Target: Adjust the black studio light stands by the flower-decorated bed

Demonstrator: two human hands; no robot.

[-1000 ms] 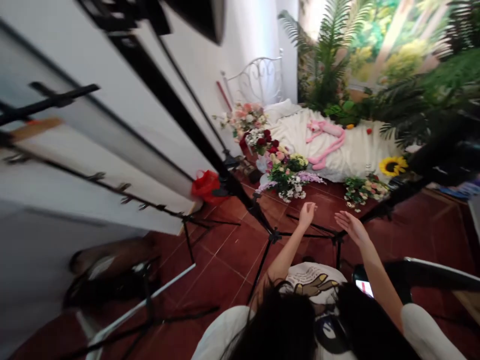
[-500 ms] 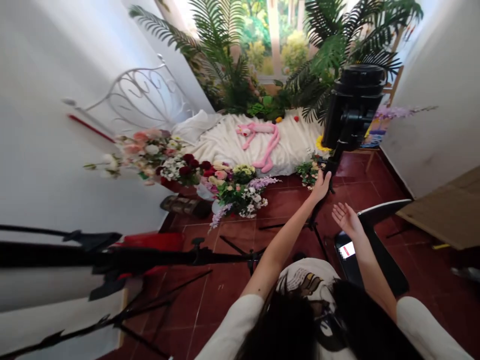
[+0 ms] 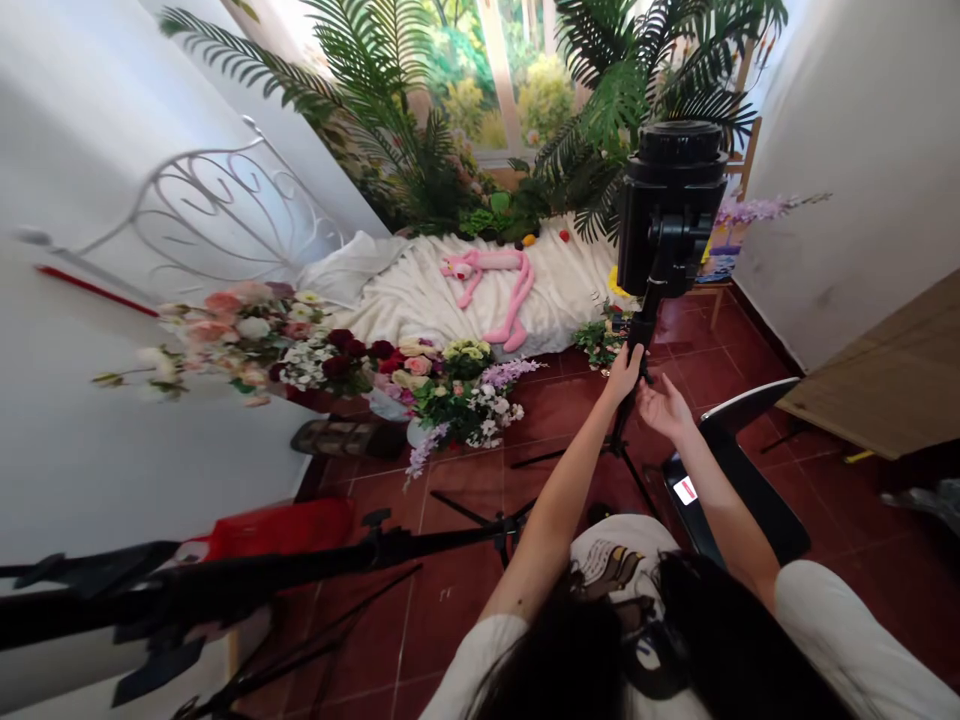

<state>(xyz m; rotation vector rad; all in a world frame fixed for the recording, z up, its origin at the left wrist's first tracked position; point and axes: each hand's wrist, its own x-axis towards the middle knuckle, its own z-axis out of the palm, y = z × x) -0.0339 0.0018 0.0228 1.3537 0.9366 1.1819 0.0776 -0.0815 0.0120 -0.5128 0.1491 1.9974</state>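
A black studio light [image 3: 671, 205] stands upright on a light stand [image 3: 619, 430], right of centre. My left hand [image 3: 624, 372] is wrapped round the stand's pole just below the lamp. Beside the pole, my right hand [image 3: 666, 410] is palm up with its fingers apart and loosely bent. Its fingertips are close to a small dark knob [image 3: 646, 378] on the stand; whether they touch it I cannot tell. The stand's legs spread on the red tiled floor [image 3: 450, 620].
A black chair [image 3: 757, 510] with a phone [image 3: 685, 490] on it is at my right. Another black stand [image 3: 300, 560] crosses the lower left. Ahead, a pink plush toy [image 3: 499, 265] lies on a white draped bed [image 3: 405, 290], with artificial flowers [image 3: 450, 390] in front.
My right hand has moved left and up, close to the stand's pole beside my left hand. The left hand keeps its hold. The whole view has shifted a little.
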